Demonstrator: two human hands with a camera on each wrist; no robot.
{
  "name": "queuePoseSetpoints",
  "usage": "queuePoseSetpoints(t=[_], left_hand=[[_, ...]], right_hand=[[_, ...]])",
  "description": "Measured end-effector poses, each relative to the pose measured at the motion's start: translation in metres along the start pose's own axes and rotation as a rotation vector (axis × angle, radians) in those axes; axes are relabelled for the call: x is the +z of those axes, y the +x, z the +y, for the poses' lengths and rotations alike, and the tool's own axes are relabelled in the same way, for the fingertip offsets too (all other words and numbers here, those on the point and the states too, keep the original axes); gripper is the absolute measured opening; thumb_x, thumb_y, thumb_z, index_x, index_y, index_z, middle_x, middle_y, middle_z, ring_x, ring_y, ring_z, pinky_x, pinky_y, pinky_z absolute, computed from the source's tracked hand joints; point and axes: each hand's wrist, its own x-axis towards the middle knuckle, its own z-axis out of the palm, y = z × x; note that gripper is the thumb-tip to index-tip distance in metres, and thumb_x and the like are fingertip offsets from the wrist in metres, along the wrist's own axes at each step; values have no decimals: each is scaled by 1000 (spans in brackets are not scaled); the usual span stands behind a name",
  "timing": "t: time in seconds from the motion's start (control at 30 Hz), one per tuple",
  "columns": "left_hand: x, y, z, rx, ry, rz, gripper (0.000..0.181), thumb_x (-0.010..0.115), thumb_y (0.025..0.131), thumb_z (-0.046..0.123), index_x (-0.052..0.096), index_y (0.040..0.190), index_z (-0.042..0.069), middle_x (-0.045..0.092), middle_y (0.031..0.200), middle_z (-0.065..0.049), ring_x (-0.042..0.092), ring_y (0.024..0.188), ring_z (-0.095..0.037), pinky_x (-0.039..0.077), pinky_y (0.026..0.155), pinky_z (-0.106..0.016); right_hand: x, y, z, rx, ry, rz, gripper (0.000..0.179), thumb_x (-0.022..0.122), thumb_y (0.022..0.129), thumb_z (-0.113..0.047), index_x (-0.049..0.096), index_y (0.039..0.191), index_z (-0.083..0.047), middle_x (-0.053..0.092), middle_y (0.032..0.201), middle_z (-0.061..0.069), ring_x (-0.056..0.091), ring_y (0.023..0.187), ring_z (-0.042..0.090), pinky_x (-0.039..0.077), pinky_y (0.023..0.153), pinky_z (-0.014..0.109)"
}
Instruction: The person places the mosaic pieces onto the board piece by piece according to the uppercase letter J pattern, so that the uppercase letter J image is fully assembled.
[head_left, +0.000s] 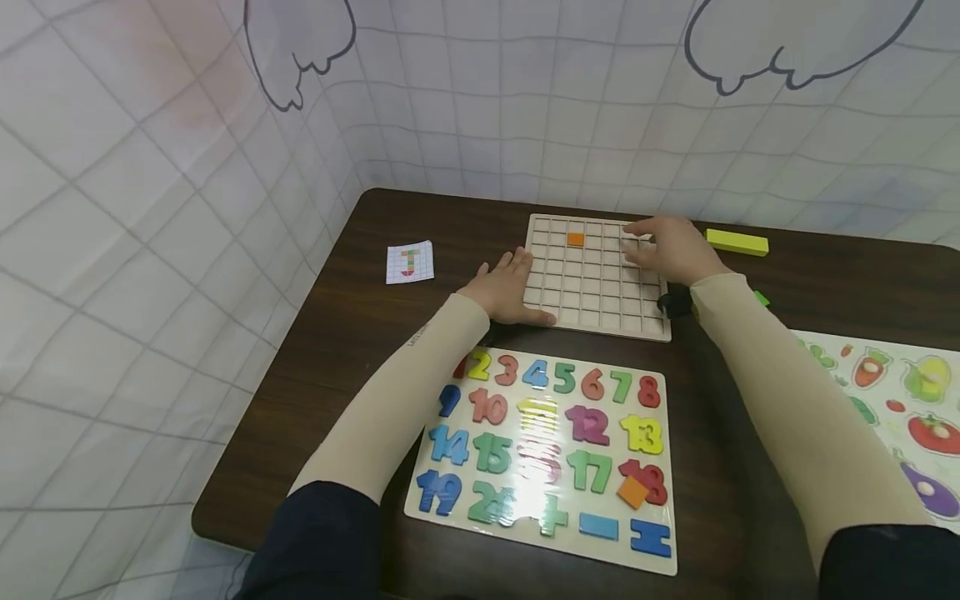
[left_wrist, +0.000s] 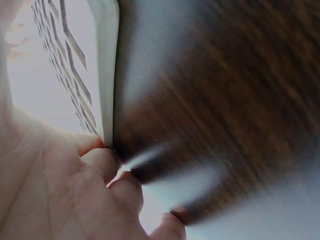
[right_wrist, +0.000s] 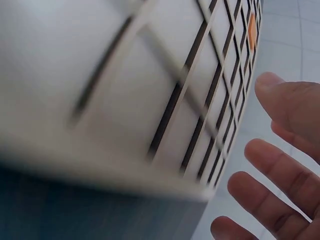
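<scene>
Currently, the left hand (head_left: 510, 289) is spread flat at the left edge of the grid board (head_left: 592, 292), with its thumb along the near edge. The right hand (head_left: 671, 248) is held above the board's right side, fingers loosely extended and apart, gripping nothing. One orange square (head_left: 575, 240) lies on the board's far part, between the hands. Left of the board lies a pattern card (head_left: 409, 262); right, a yellow block (head_left: 737, 242). Nearer the person, a number board (head_left: 600, 502) carries another orange piece (head_left: 633, 492).
</scene>
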Motion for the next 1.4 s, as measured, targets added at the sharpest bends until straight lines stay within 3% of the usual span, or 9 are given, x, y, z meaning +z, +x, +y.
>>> queuePoseSetpoints(t=[0.17,0.27,0.47,0.6,0.67,0.83,1.13,1.4], left_hand=[[-1,-4,-15,-21,6,8,124,60,88,78,-1,168,8,-2,177,-12,4,165,-31,13,132,-58],[-2,-8,-22,-29,-1,8,124,61,87,78,-1,168,8,-2,177,-12,3,165,-32,13,131,-60],[-3,-10,-28,-36,-15,-4,123,60,88,78,-2,168,8,-2,177,-12,2,165,-32,12,132,-59],[-3,-11,-30,-39,-18,2,123,61,88,78,-1,168,8,-2,177,-13,3,165,-32,12,132,-60],[-3,-14,-31,-40,-18,5,123,61,88,78,0,168,7,-1,177,-13,3,165,-33,13,131,-60],[-3,-19,-32,-44,-25,4,122,61,88,77,1,168,7,-1,177,-14,3,165,-33,13,131,-60],[0,-19,-27,-37,-47,-5,122,62,89,77,0,168,7,-2,177,-13,3,165,-33,12,131,-60],[-1,-18,-25,-39,-28,-8,121,61,89,76,0,168,7,-2,177,-13,2,165,-32,12,131,-60]], right_hand=[[-6,-13,10,-21,-63,-4,54,70,101,-24,56,149,-4,64,140,24,63,118,42,52,98,59],[-10,-21,17,-20,-74,-26,54,69,101,-24,55,150,-5,56,151,25,55,135,47,46,109,64],[-16,-42,36,-9,-97,-51,53,69,101,-22,55,150,-6,55,152,25,62,125,44,49,104,63],[-18,-51,43,38,-124,-82,50,68,102,-21,56,149,-7,55,151,26,69,103,37,53,93,57],[-17,-53,45,48,-137,-107,50,67,102,-19,56,149,-7,56,150,27,69,101,37,54,90,56],[-14,-56,49,38,-160,-145,51,69,100,-15,57,148,-5,58,147,27,62,124,47,52,98,64],[-14,-63,50,7,-239,-92,38,71,96,-9,69,133,0,63,138,30,59,124,50,48,103,66],[-15,-65,56,27,-245,-73,39,69,96,-12,69,134,-1,64,137,29,58,124,50,44,106,67]])
